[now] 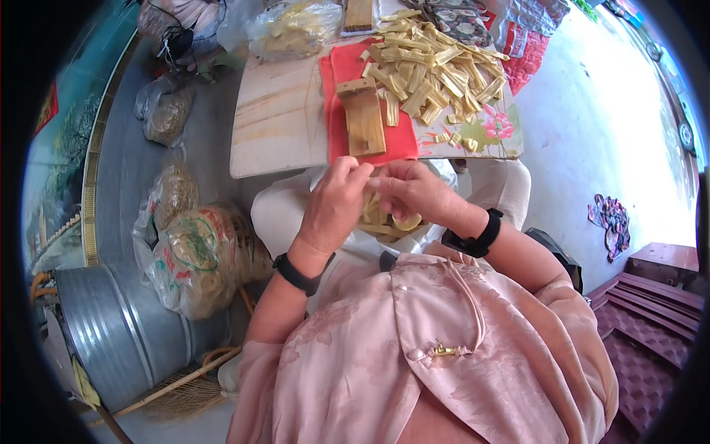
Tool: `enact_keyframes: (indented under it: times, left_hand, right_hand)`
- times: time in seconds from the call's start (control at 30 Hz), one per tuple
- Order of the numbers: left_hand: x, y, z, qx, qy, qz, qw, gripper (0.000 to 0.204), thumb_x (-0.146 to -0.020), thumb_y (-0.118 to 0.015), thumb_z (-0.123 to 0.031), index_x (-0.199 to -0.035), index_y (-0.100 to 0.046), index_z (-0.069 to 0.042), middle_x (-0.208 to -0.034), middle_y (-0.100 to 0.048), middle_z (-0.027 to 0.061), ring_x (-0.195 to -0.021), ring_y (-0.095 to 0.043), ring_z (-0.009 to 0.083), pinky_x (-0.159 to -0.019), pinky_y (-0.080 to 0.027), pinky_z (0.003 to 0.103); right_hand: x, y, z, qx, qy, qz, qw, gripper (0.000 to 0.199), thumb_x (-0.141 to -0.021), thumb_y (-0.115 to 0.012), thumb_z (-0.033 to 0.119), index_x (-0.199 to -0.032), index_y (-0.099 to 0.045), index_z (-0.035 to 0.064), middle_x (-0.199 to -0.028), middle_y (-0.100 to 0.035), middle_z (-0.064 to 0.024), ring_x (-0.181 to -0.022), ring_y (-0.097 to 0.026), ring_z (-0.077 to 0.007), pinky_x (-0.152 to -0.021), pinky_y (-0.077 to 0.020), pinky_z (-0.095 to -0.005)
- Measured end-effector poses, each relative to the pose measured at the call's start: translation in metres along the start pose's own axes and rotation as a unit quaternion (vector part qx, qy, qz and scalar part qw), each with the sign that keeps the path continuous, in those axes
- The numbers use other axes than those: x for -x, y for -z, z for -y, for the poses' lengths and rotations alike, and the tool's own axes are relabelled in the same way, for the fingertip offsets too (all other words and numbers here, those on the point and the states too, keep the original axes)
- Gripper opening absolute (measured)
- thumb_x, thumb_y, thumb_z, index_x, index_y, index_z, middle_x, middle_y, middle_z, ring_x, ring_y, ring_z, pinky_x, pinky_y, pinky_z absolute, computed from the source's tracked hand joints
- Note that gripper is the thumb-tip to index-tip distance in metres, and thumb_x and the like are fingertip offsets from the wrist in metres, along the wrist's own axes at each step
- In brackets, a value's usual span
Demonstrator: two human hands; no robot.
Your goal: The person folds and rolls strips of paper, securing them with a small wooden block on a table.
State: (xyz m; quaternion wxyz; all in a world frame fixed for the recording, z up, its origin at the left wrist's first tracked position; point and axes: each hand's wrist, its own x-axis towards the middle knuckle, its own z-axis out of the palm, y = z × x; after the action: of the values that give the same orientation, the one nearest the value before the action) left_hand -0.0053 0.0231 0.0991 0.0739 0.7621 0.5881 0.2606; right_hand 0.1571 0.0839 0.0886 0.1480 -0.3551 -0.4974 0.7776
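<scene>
My left hand (336, 201) and my right hand (423, 194) meet at the table's near edge, fingertips together. Both are closed in a pinch; whatever they hold, if anything, is too small or hidden to make out. Just beyond them a wooden block (364, 122) with a raised crosspiece at its far end lies on a red cloth (403, 139). Below the hands, a white bag (436, 231) in my lap holds pale yellow strips (379, 231), partly covered by my right hand. A large heap of flat pale yellow strips (436, 70) covers the table's far right.
The table (277, 126) also bears a few short pieces (455, 140), a clear bag (296, 29) and another wooden piece (359, 15). On the floor to the left are filled plastic bags (200, 255), a metal drum (126, 325) and a broom (177, 396). Purple panelling (651, 340) stands right.
</scene>
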Motion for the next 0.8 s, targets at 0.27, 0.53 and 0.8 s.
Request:
enact_keyframes:
  times: [0.27, 0.53, 0.8]
  left_hand:
    - [-0.014, -0.009, 0.048, -0.079, -0.183, -0.099, 0.975, 0.016, -0.072, -0.057, -0.008, -0.086, -0.051, -0.008, -0.078, -0.052, 0.0061, -0.072, -0.055, 0.025, -0.06, -0.044, 0.037]
    - [-0.026, -0.019, 0.057, 0.29, 0.08, -0.036, 0.953, 0.015, -0.09, -0.051, -0.018, -0.099, -0.049, -0.006, -0.067, -0.048, 0.0014, -0.051, -0.048, 0.0157, -0.053, -0.044, 0.028]
    - [-0.04, -0.007, 0.057, 0.512, 0.204, 0.021, 0.834, 0.023, -0.093, -0.052, -0.024, -0.107, -0.049, -0.007, -0.067, -0.038, -0.0061, -0.051, -0.033, 0.0027, -0.053, -0.041, 0.021]
  right_hand:
    - [0.001, -0.02, 0.002, 0.102, 0.212, -0.034, 0.971, 0.025, -0.088, -0.056, 0.02, -0.077, -0.055, -0.0014, -0.058, -0.047, -0.004, -0.055, -0.041, -0.01, -0.052, -0.0389, -0.0282]
    - [-0.023, 0.011, 0.024, 0.166, 0.186, -0.1, 0.963, 0.019, -0.087, -0.057, 0.017, -0.084, -0.061, -0.0012, -0.063, -0.054, 0.0016, -0.058, -0.048, -0.0054, -0.051, -0.0403, -0.023]
    - [-0.046, 0.028, 0.035, 0.2, 0.17, -0.194, 0.945, 0.027, -0.082, -0.063, 0.024, -0.075, -0.061, -0.0024, -0.056, -0.048, -0.0016, -0.051, -0.044, -0.0091, -0.046, -0.037, -0.0274]
